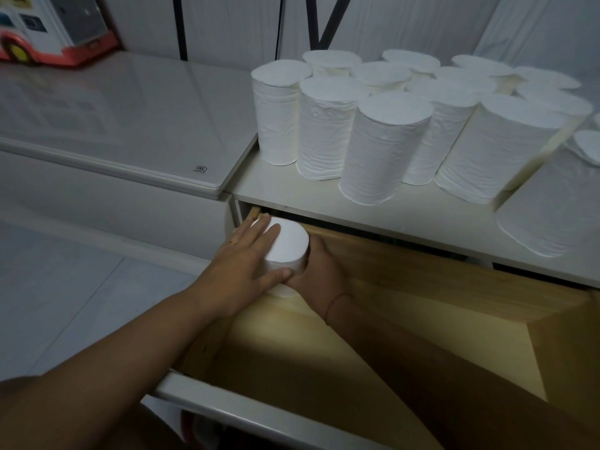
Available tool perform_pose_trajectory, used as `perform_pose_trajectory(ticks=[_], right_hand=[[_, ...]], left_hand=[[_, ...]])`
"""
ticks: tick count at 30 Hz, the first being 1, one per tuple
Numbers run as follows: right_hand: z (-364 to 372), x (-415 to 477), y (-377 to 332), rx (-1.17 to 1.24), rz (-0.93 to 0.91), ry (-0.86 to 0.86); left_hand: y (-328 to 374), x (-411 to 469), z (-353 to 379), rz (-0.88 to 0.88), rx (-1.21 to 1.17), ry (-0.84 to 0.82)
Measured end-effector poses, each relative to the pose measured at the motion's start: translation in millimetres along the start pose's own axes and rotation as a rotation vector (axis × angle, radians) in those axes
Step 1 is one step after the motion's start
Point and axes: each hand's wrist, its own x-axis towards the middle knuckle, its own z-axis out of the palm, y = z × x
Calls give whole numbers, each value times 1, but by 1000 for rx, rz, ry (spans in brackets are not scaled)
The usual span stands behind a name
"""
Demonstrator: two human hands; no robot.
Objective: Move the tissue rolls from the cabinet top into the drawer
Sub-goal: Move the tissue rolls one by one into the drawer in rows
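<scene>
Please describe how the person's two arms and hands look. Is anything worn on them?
Both arms are bare, with no sleeves in view. The left hand wears a thin gold-coloured ring on one finger. The right hand has a thin band or string around its wrist; its colour cannot be told in the dim light. No gloves or watch are visible.

A white glossy appliance top [123,118] with a small printed mark lies up and left of the grip. Farther beyond it, a red and white toy vehicle [55,27] stands at the wall. Pale floor tiles [65,287] spread left of the grip.
</scene>
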Motion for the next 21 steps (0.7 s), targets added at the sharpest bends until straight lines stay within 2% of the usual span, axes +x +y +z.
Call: perform_pose_trajectory(ticks=[7,11,14,18,19,21], right_hand=[[-13,-7,-14,-26,8,-83],[-48,-21,-32,-227,-118,-81],[-91,-28,-51,-197,-214,122],[-144,-6,-71,-41,-305,612],[-152,4,-73,-20,-269,658],[-159,22,-75,42,-178,632]], left_hand=[[2,-1,0,-12,16,-1],[2,-3,0,-19,0,-5],[3,-2,0,-22,-18,2],[4,-1,0,-32,-7,-3],[4,-1,0,-34,-1,-6],[4,-1,0,-33,1,-5]])
